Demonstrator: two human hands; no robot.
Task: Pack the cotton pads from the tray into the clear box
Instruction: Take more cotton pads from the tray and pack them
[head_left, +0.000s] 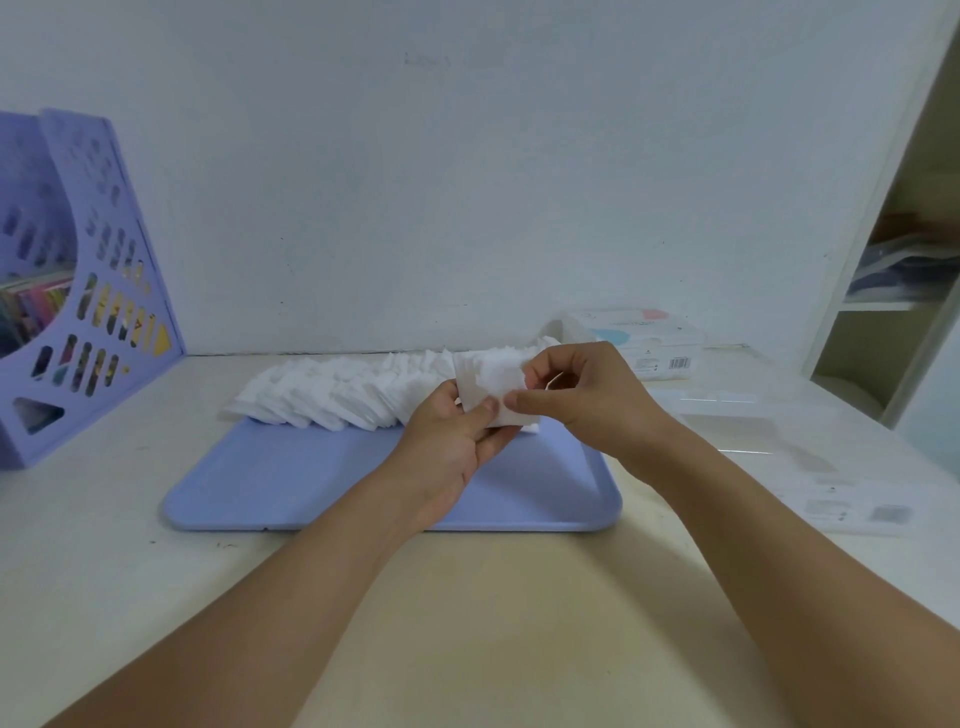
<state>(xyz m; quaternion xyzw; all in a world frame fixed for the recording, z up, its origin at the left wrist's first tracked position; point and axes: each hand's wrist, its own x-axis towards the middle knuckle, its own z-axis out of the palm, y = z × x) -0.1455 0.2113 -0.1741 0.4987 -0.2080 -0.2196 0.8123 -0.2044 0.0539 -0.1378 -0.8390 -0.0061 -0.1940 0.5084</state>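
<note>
1. The left hand (457, 441) holds a small stack of cotton pads (491, 384) above the far right part of the blue tray (291, 483). Its thumb presses on the front of the stack and its fingers are curled behind, so the pads probably stay together as one bundle.
2. The right hand (576, 395) pinches the right edge of the same stack with curled fingers. I think it squares the pads, so they go into the box in one piece.
3. The row of remaining pads (332, 389) lies along the far edge of the tray, leaning one on another like fallen cards. Most of the pads are not packed yet.
4. The clear box (748, 431) stands to the right of the tray, near the right hand, which makes a short way for the transfer. It is transparent and hard to see; I cannot tell if pads are inside or where exactly its rim is.
5. The white package (644, 343) at the far right is partly hidden behind the hands. Its print is too blurred to read.
6. The purple file holder (98, 291) at the left is cut off by the picture edge.
</note>
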